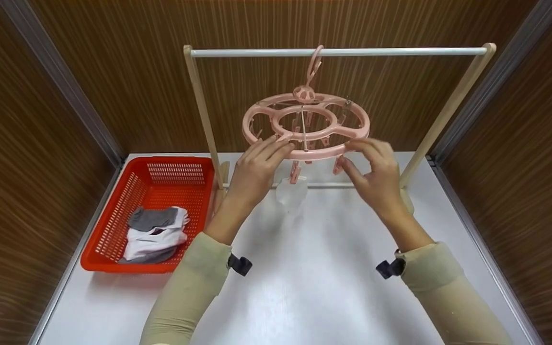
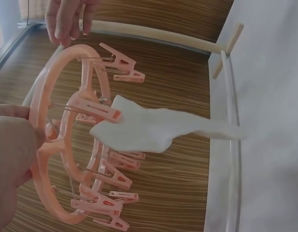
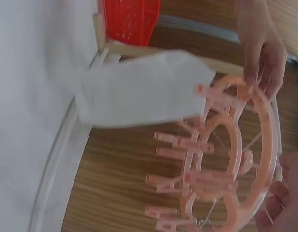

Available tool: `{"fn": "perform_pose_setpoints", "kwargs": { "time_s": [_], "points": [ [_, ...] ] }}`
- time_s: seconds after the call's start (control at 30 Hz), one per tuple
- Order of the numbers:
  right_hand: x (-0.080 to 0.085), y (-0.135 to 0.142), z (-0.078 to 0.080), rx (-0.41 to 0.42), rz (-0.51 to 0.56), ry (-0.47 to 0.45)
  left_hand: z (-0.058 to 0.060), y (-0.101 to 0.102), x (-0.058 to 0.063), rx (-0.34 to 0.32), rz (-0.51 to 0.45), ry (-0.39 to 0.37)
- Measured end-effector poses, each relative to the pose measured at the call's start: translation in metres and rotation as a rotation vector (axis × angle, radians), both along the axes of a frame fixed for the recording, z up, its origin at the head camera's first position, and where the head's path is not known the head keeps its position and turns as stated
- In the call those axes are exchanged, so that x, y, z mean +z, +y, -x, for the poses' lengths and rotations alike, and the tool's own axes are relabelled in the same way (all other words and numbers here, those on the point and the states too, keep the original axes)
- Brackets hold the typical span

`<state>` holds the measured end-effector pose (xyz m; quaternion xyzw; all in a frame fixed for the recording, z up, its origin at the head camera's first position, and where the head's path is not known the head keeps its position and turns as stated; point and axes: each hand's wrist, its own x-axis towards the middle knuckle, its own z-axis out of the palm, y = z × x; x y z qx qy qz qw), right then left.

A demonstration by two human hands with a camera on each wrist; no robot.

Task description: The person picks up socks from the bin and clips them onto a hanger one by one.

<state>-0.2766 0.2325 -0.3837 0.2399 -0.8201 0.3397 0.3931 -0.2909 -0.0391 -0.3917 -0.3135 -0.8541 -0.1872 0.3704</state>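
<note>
A pink round clip hanger [image 1: 319,154] hangs by its hook from the white rail, with several clothespins below its rings. My left hand [image 1: 257,167] grips the near left part of the outer ring. My right hand [image 1: 375,172] is at the near right of the ring, its fingers loosely bent, with the thumb close to a pink clothespin [image 1: 338,165]. In the left wrist view the right fingertips barely meet the ring. One clothespin [image 2: 98,109] holds a white sock [image 2: 144,125], which hangs down; the right wrist view shows this sock [image 3: 144,89] broadside.
A red plastic basket [image 1: 96,239] on the left holds grey and white socks [image 1: 156,235]. The drying rack has a white top rail [image 1: 257,52] and wooden side posts [image 1: 443,115]. It stands on the white table [image 1: 276,297], with wood-grain panels [image 1: 127,72] behind and beside it.
</note>
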Motion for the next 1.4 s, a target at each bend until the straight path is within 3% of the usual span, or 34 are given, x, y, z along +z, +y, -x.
{"fn": "perform_pose_setpoints", "kwargs": {
  "time_s": [0.2, 0.37, 0.57, 0.7, 1.0, 1.4],
  "points": [
    [0.005, 0.022, 0.019, 0.009, -0.188, -0.096, 0.000, -0.003, -0.001, 0.005, 0.007, -0.027],
    [-0.002, 0.030, 0.026, 0.032, -0.288, -0.088, 0.000, -0.004, -0.004, -0.003, 0.003, -0.041],
    [-0.008, 0.029, 0.024, 0.054, -0.283, -0.038, -0.001, -0.005, -0.003, -0.013, 0.001, -0.049],
    [-0.009, 0.024, 0.021, 0.061, -0.298, -0.021, -0.005, -0.004, -0.003, -0.007, -0.005, -0.014],
    [-0.012, 0.005, 0.019, 0.114, -0.265, 0.056, -0.012, 0.009, 0.002, -0.066, -0.015, 0.051],
    [-0.021, -0.011, 0.013, 0.122, -0.280, 0.092, -0.008, 0.020, -0.002, -0.037, 0.052, 0.088]
  ]
}}
